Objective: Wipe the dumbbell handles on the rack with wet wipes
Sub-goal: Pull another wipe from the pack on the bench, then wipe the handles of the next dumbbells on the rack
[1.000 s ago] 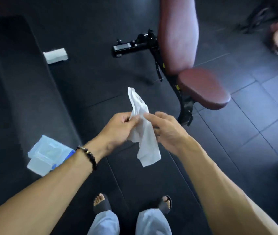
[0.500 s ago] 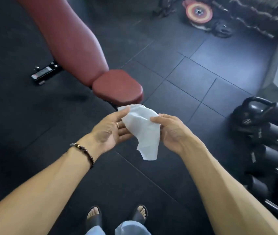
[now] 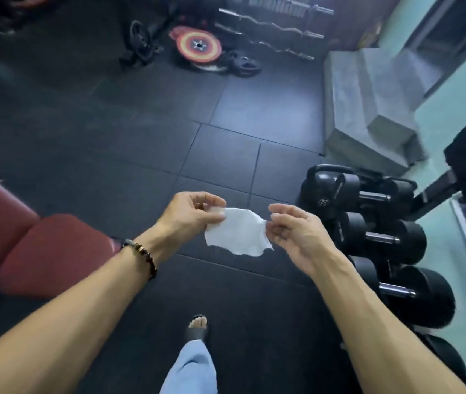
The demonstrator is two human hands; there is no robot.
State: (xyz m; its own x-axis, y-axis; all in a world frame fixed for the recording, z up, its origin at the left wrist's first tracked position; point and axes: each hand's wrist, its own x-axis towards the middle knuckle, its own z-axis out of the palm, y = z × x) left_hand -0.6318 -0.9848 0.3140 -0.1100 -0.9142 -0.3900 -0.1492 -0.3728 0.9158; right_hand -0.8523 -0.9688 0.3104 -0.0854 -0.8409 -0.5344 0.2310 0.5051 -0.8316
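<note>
A white wet wipe [image 3: 237, 234] hangs stretched between my two hands at the middle of the view. My left hand [image 3: 189, 216] pinches its left corner with thumb and fingers. My right hand [image 3: 294, 233] pinches its right corner. To the right stands a rack of black dumbbells [image 3: 379, 237] with shiny metal handles [image 3: 378, 238], stacked in tiers. The nearest dumbbell head lies just right of my right hand, not touching it. A black kettlebell [image 3: 321, 182] sits at the top of the stack.
A dark red bench seat [image 3: 53, 251] is at the left. Grey concrete steps [image 3: 368, 109] rise at the back right. Weight plates [image 3: 199, 46] and curl bars [image 3: 268, 27] lie on the black rubber floor at the back. My sandalled foot [image 3: 197, 327] is below.
My view has swung right, from the bench and wipe packet toward the dumbbell rack. The wipe has gone from hanging crumpled to being spread sideways between both hands.
</note>
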